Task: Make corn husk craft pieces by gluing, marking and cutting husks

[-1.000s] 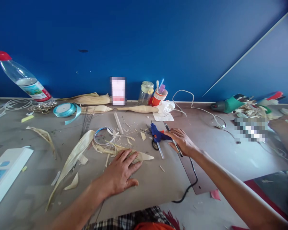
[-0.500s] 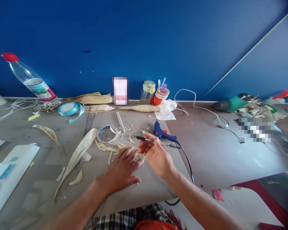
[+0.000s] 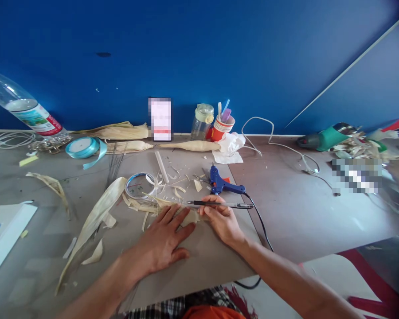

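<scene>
the grey table [image 3: 199, 266] carries husk scraps [image 3: 138, 204] at centre, a long husk [image 3: 99, 212] at left, a ribbon spool [image 3: 81, 147] far left, a glue gun [image 3: 223, 183] at right.

Likely craft workshop: tabletop [image 3: 286, 208] strewn with dried husks [image 3: 101, 204], offcuts [image 3: 197, 185]; glue gun [image 3: 223, 183], ribbon roll [image 3: 80, 148] alongside.

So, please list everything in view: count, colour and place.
wall: one, blue, behind
table: one, grey, foreground
glue gun: one, blue, centre right
husks: several, cream, centre and left
ring: one, blue-white, centre
ribbon roll: one, light blue, left
bottle: one, clear, far left
blurred screen: one, pale, back centre
jar: one, clear, back centre
cup stack: one, red-white, back centre
tissue: one, white, before cup stack
tool: one, green-grey, back right
pen: one, black-clear, centre
left hand: one, bare, centre
right hand: one, bare, holding pen
</scene>
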`<state>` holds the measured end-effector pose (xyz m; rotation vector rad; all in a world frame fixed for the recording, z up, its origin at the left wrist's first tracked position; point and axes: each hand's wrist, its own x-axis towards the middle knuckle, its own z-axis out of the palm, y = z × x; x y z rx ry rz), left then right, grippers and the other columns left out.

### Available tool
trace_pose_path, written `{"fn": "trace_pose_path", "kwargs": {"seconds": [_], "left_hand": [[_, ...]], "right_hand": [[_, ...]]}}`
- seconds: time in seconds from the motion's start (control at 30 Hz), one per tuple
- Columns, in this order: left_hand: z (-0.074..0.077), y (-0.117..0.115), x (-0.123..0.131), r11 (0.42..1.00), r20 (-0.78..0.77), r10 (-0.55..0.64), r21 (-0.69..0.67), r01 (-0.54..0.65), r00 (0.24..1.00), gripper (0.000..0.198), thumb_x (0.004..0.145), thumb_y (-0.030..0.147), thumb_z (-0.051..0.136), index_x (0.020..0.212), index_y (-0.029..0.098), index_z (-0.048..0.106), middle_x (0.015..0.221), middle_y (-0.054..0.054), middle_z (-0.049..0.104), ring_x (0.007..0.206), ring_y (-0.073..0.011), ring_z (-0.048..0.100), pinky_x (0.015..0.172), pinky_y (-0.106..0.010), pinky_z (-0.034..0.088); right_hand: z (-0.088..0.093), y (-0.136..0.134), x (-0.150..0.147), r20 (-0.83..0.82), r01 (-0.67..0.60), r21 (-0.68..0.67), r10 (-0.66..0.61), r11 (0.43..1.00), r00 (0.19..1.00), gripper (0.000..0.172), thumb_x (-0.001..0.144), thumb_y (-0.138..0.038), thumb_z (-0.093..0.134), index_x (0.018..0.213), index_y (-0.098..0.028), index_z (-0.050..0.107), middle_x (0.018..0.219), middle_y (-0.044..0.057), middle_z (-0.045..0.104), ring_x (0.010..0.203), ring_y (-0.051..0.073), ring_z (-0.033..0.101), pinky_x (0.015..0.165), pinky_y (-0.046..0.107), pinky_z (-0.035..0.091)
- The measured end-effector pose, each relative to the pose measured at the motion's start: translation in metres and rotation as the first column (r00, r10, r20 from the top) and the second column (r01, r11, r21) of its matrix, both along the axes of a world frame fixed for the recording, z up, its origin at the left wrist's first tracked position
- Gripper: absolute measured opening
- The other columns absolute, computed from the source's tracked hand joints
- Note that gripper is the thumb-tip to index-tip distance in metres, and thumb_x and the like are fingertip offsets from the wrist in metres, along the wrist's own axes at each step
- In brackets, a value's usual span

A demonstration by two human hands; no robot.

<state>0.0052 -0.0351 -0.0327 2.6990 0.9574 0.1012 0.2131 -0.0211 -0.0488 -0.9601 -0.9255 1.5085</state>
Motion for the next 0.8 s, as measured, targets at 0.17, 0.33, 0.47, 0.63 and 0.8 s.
{"fn": "trace_pose_path", "kwargs": {"seconds": [0.17, 0.33, 0.47, 0.63, 0.8], "left_hand": [[0.001, 0.001, -0.003, 1.000, 0.042, -0.008, 0.019, 0.007, 0.999, 0.061, 0.081, 0.055, 0.056, 0.134, 0.028, 0.047, 0.150, -0.011, 0.032, 0.139, -0.0347, 0.021, 0.111, -0.054, 0.019], [0.001, 0.003, -0.009, 0.999, 0.062, -0.035, -0.006, 0.036, 0.997, 0.063, 0.081, 0.059, 0.051, 0.137, 0.033, 0.044, 0.153, -0.010, 0.025, 0.139, -0.0358, 0.021, 0.110, -0.055, 0.021], [0.003, 0.004, -0.011, 0.998, 0.021, -0.048, -0.045, 0.049, 0.999, 0.062, 0.082, 0.059, 0.049, 0.139, 0.038, 0.038, 0.155, -0.008, 0.021, 0.140, -0.0381, 0.016, 0.109, -0.061, 0.018], [0.012, 0.004, -0.016, 0.994, -0.029, -0.034, -0.106, 0.031, 0.999, 0.058, 0.082, 0.047, 0.059, 0.136, 0.045, 0.040, 0.158, -0.001, 0.010, 0.142, -0.0395, 0.005, 0.109, -0.064, 0.011], [0.019, 0.005, -0.021, 0.986, -0.019, -0.044, -0.163, 0.040, 0.999, 0.058, 0.079, 0.038, 0.064, 0.133, 0.047, 0.044, 0.159, 0.005, 0.001, 0.142, -0.0396, 0.005, 0.111, -0.061, 0.010]], "right_hand": [[0.000, 0.004, 0.000, 0.192, 0.000, 0.021, -0.004, 1.000, 0.981, 0.022, 0.078, -0.039, 0.065, 0.084, -0.019, 0.058, 0.059, -0.004, 0.052, 0.055, 0.010, 0.046, 0.055, 0.024, 0.036], [0.002, 0.004, 0.001, 0.306, -0.052, 0.084, 0.024, 0.995, 0.952, 0.027, 0.083, -0.045, 0.056, 0.082, -0.019, 0.055, 0.057, -0.004, 0.047, 0.051, 0.009, 0.039, 0.050, 0.023, 0.032], [0.001, 0.001, 0.001, 0.408, -0.127, 0.131, 0.063, 0.983, 0.911, 0.028, 0.087, -0.046, 0.050, 0.081, -0.019, 0.054, 0.059, -0.003, 0.048, 0.052, 0.010, 0.040, 0.050, 0.023, 0.032], [0.002, 0.001, 0.000, 0.454, -0.133, 0.153, 0.050, 0.979, 0.889, 0.027, 0.088, -0.044, 0.049, 0.082, -0.018, 0.055, 0.058, -0.003, 0.048, 0.053, 0.010, 0.043, 0.050, 0.023, 0.034], [0.005, 0.001, -0.002, 0.431, -0.175, 0.183, 0.081, 0.968, 0.899, 0.026, 0.088, -0.043, 0.049, 0.089, -0.019, 0.059, 0.063, -0.001, 0.053, 0.056, 0.012, 0.049, 0.053, 0.025, 0.040]]}}
